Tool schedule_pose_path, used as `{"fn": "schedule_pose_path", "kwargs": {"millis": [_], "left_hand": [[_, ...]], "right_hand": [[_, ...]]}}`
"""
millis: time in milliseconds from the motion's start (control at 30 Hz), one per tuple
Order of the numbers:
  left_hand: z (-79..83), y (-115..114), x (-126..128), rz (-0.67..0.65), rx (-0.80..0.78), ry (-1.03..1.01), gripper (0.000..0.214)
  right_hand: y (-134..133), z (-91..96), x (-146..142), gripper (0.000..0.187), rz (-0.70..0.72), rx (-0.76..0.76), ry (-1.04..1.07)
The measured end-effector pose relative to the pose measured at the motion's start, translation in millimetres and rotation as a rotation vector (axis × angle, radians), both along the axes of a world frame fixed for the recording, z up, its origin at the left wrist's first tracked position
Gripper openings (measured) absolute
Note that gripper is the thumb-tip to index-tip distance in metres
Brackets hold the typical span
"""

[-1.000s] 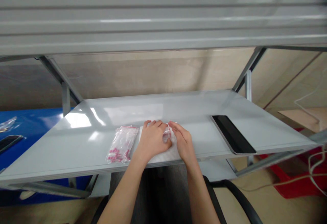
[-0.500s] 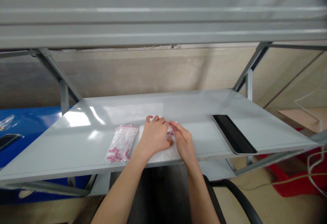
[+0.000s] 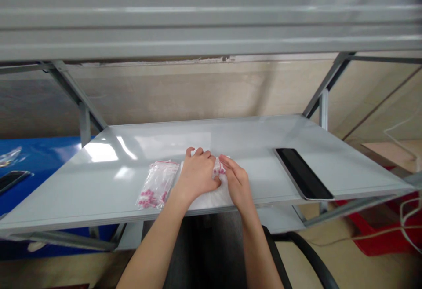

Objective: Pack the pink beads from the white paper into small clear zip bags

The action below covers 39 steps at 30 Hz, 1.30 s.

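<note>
A small clear plastic bag with pink beads [image 3: 219,170] shows between my two hands, partly hidden under them. My left hand [image 3: 199,172] lies over its left side, fingers bent and thumb pressing near its lower edge. From the right, my right hand [image 3: 236,178] grips the bag's edge, fingers held together. Beneath both hands is a white sheet-like piece [image 3: 214,199]; I cannot tell whether it is paper or plastic. Left of my left hand lies a pile of clear zip bags [image 3: 160,183], pink pieces gathered at the lower end.
A dark-screened tablet [image 3: 302,172] lies to the right on the grey table [image 3: 99,183]. On the left, a blue surface [image 3: 49,166] carries a phone [image 3: 12,180] and a clear packet [image 3: 9,156]. Slanted metal struts [image 3: 74,93] flank the table under a grey panel [image 3: 211,16].
My left thumb and fingers have shifted slightly left, and more of the pink beads show between my hands. The pile of bags stays put.
</note>
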<state>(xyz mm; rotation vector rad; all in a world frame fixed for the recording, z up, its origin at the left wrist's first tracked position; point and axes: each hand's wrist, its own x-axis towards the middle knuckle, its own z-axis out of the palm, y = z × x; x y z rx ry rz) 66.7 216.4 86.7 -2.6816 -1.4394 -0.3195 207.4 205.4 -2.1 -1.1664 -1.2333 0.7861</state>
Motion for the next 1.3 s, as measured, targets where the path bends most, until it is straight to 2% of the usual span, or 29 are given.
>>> {"fn": "schedule_pose_path", "kwargs": {"millis": [300, 633, 800, 867, 967, 1100, 1200, 1300], "left_hand": [[10.2, 4, 13, -0.041, 0.001, 0.035, 0.025], [9.0, 6, 10, -0.048, 0.005, 0.019, 0.023], [10.3, 0, -2, -0.027, 0.017, -0.029, 0.030], [7.7, -12, -9, -0.012, 0.036, -0.092, 0.036], [-3.6, -39, -13, 0.015, 0.109, -0.348, 0.046], [-25.3, -74, -2, 0.032, 0.158, -0.642, 0.053], [-35.9, -83, 9, 0.060, 0.172, -0.761, 0.051], [-40.5, -83, 15, 0.112, 0.171, -0.822, 0.047]], "right_hand": [[-2, 3.4, 0, 0.045, -0.014, 0.018, 0.004], [-2, 4.2, 0, 0.042, -0.008, 0.016, 0.044], [-2, 6.5, 1, 0.038, 0.003, 0.012, 0.092], [-5, 10.4, 2, 0.037, 0.009, 0.031, 0.123], [-17, 19.6, 4, 0.035, 0.002, 0.072, 0.188], [-41, 34.6, 9, 0.028, 0.043, 0.048, 0.275], [-55, 44.0, 16, 0.033, 0.177, -0.013, 0.202], [-62, 48.5, 21, 0.043, 0.278, -0.080, 0.120]]}}
